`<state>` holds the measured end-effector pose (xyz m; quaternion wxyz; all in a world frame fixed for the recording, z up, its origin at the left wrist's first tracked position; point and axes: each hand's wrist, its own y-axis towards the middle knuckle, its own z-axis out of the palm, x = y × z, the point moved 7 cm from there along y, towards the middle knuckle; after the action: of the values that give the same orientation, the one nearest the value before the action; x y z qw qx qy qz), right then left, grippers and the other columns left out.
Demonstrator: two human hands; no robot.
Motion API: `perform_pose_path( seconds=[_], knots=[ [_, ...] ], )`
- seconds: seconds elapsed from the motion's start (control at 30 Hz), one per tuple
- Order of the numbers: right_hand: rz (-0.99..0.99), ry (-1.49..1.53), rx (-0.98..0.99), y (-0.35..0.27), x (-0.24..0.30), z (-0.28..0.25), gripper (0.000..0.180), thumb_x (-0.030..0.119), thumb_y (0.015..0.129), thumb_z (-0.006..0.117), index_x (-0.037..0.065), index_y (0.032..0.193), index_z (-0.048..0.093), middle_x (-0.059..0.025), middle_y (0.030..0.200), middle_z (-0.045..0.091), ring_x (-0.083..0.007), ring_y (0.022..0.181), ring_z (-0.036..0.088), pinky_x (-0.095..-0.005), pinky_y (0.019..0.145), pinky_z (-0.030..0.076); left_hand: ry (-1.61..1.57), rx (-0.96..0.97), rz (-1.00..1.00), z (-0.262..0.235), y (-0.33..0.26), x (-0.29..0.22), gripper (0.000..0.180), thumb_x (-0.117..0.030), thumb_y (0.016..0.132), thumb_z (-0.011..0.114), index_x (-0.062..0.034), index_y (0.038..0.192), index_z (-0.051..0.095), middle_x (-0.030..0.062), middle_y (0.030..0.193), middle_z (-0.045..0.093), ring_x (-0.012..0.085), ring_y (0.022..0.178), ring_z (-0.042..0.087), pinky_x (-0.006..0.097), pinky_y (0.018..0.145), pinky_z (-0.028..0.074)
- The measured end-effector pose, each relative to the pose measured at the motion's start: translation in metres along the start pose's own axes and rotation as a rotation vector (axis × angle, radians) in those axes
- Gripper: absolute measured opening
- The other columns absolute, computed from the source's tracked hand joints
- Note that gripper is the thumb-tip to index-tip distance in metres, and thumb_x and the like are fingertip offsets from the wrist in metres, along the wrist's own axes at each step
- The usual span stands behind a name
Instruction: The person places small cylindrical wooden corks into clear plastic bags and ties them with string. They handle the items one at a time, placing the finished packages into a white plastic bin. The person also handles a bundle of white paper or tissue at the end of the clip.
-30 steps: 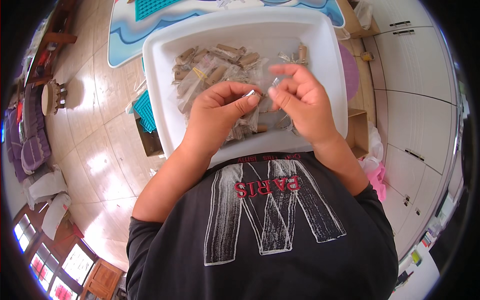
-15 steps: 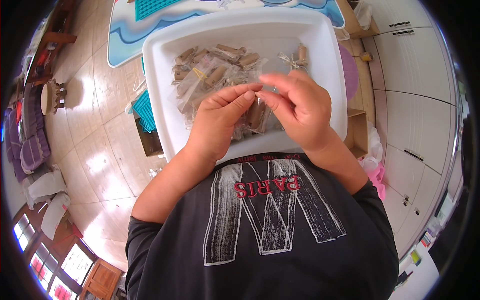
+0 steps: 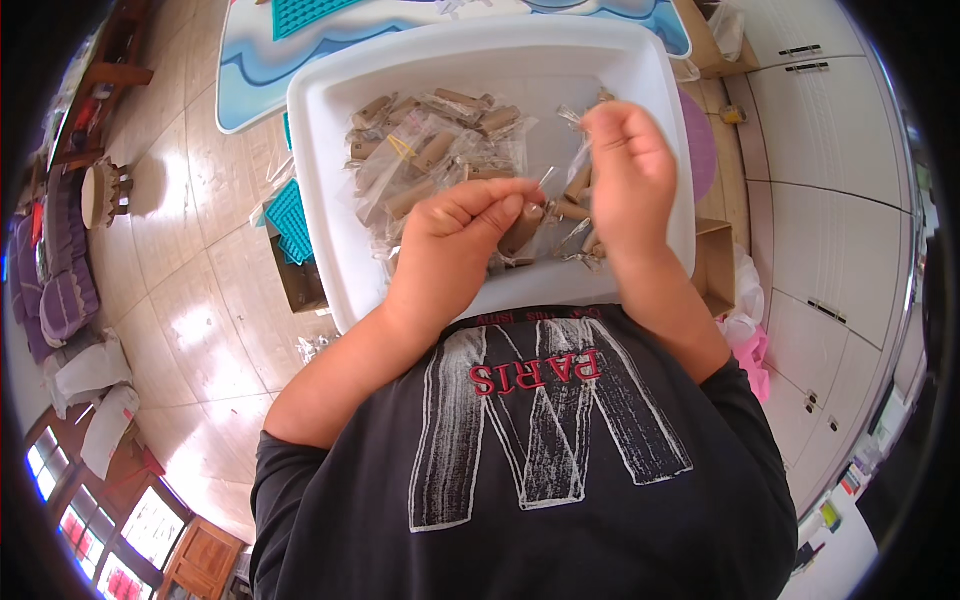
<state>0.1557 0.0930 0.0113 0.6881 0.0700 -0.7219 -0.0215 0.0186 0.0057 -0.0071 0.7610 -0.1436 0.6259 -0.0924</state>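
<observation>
My left hand (image 3: 455, 232) is closed in a pinch above the white plastic bin (image 3: 676, 190). From its fingertips hangs a brown roll in clear wrapping (image 3: 522, 230), held by the gathered end. A thin shiny strip (image 3: 547, 176) sticks up past the fingers. Over the bin's right side, my right hand (image 3: 634, 165) has its thumb and fingers together, close to a bunch of shiny strips (image 3: 570, 115). Whatever is between those fingers is hidden. Several more brown rolls in clear wrapping (image 3: 432, 150) are heaped in the bin's left part, and a few (image 3: 578, 184) lie under my right hand.
Behind the bin is a blue-and-white table (image 3: 250, 60) with a teal textured mat (image 3: 300, 14). Cardboard boxes (image 3: 716, 262) stand beside the bin, with another teal mat (image 3: 290, 222) at left. White cabinets (image 3: 830, 140) line the right, and a small stool (image 3: 104, 196) stands on the left.
My right hand has moved away from my left fingertips, up and right to the shiny strips. The left hand stays nearly in place, still pinching, and a strip now shows there.
</observation>
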Motion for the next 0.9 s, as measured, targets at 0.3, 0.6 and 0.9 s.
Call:
perform_pose_path(
  seconds=[0.3, 0.6, 0.9],
  knots=[
    [0.523, 0.374, 0.232, -0.009, -0.03, -0.005, 0.016, 0.02, 0.092, 0.05, 0.005, 0.091, 0.056, 0.0021, 0.067, 0.046, -0.0036, 0.049, 0.034, -0.0179, 0.045, 0.027, -0.23, -0.151, -0.061, -0.018, 0.001, 0.003, 0.013, -0.008, 0.09, 0.052, 0.0004, 0.098, 0.059, 0.004, 0.095, 0.064, 0.0056, 0.08, 0.054, 0.019, 0.074, 0.043],
    [0.386, 0.052, 0.449, -0.029, -0.027, 0.019, 0.014, 0.014, 0.085, 0.061, 0.001, 0.091, 0.061, 0.002, 0.077, 0.06, -0.0031, 0.069, 0.049, -0.0181, 0.062, 0.04, -0.168, -0.131, -0.03, -0.018, -0.001, -0.001, 0.012, -0.008, 0.091, 0.051, -0.0005, 0.098, 0.058, 0.0048, 0.096, 0.065, 0.0048, 0.076, 0.055, 0.019, 0.067, 0.045],
    [0.453, 0.204, 0.448, -0.032, -0.026, 0.016, 0.015, 0.015, 0.086, 0.06, 0.001, 0.092, 0.062, 0.0019, 0.079, 0.06, -0.0022, 0.07, 0.048, -0.0168, 0.062, 0.038, -0.406, -0.097, -0.047, -0.025, 0.001, 0.012, 0.009, -0.006, 0.091, 0.049, -0.0039, 0.091, 0.058, 0.0042, 0.09, 0.063, 0.0083, 0.08, 0.059, 0.021, 0.068, 0.048]
  ],
)
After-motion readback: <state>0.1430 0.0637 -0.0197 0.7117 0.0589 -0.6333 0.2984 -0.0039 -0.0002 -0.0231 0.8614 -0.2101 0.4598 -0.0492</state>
